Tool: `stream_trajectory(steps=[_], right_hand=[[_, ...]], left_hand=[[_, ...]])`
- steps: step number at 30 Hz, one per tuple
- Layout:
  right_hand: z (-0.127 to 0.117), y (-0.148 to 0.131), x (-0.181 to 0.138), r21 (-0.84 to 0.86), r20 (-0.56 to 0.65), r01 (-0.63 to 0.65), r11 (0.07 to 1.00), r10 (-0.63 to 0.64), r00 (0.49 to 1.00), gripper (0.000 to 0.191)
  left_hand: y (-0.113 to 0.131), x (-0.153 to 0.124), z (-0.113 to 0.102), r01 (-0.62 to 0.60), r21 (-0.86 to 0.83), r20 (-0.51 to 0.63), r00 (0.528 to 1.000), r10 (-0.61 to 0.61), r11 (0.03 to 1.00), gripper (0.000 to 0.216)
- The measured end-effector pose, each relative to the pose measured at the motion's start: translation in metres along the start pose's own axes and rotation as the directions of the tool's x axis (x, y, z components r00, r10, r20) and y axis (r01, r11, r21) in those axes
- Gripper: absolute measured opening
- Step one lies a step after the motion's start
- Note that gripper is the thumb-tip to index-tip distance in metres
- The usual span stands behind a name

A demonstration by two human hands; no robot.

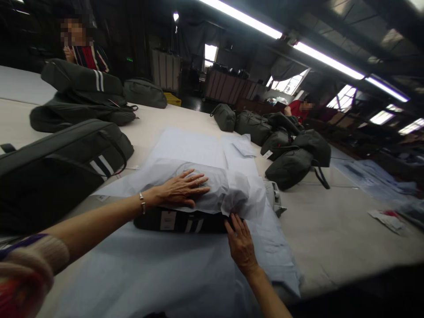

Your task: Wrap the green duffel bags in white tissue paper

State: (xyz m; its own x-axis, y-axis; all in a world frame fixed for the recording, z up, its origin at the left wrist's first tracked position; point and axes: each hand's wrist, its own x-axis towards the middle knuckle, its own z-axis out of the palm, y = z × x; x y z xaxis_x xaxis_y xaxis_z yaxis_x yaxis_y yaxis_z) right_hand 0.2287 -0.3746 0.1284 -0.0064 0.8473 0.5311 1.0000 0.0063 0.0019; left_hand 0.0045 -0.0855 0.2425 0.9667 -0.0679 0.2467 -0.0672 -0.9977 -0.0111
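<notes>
A dark bag [180,222] with a white-striped band and a pale tag [168,220] lies on sheets of white tissue paper [159,265]. More thin white paper [215,185] covers its top. My left hand [185,189] rests flat on that covering, fingers spread and a bracelet at the wrist. At the bag's right end, my right hand [241,242] touches the side and the paper's edge with its fingertips, fingers stretched out. Most of the bag's upper surface is hidden by the paper.
A large dark striped bag [66,163] stands close on the left, with stacked bags [82,101] behind. Several more bags [281,141] sit at the right. A grey tape dispenser-like object [275,197] is beside the paper. Two people work farther back.
</notes>
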Motion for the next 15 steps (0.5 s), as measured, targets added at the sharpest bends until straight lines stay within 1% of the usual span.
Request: stream_trajectory(steps=[2,3,4,6,8,11,13,15], right_hand=[[-0.007,-0.003,-0.01,0.026,-0.028,-0.025,0.999,0.026,0.999,0.061],[-0.012,-0.005,-0.009,0.038,-0.061,-0.051,0.998,0.053,0.997,0.06],[-0.017,-0.008,-0.003,0.049,-0.099,-0.083,0.995,0.088,0.991,0.059],[-0.027,-0.017,0.019,0.073,-0.159,-0.131,0.989,0.141,0.977,0.06],[-0.031,-0.026,0.045,0.089,-0.18,-0.138,0.986,0.153,0.972,0.065],[-0.025,-0.036,0.072,0.087,-0.148,-0.108,0.99,0.12,0.982,0.068],[-0.016,-0.039,0.073,0.076,-0.092,-0.076,0.994,0.083,0.992,0.068],[-0.006,-0.037,0.064,0.06,-0.031,-0.043,0.997,0.045,0.999,0.068]], left_hand=[[0.003,0.001,-0.002,0.012,-0.03,0.021,1.0,-0.012,0.999,0.074],[0.004,0.001,-0.001,0.028,-0.039,0.025,0.999,-0.027,0.999,0.076],[0.006,0.001,0.001,0.043,-0.042,0.024,0.999,-0.042,0.998,0.078],[0.007,0.001,0.007,0.059,-0.039,0.02,0.998,-0.058,0.997,0.08],[0.006,0.0,0.011,0.058,-0.03,0.024,0.998,-0.058,0.998,0.082],[0.006,-0.002,0.011,0.046,-0.013,0.047,0.998,-0.045,0.999,0.081],[0.008,-0.002,0.006,0.019,-0.017,0.059,0.998,-0.018,1.0,0.078],[0.011,0.003,0.0,-0.004,-0.024,0.055,0.998,0.005,1.0,0.07]])
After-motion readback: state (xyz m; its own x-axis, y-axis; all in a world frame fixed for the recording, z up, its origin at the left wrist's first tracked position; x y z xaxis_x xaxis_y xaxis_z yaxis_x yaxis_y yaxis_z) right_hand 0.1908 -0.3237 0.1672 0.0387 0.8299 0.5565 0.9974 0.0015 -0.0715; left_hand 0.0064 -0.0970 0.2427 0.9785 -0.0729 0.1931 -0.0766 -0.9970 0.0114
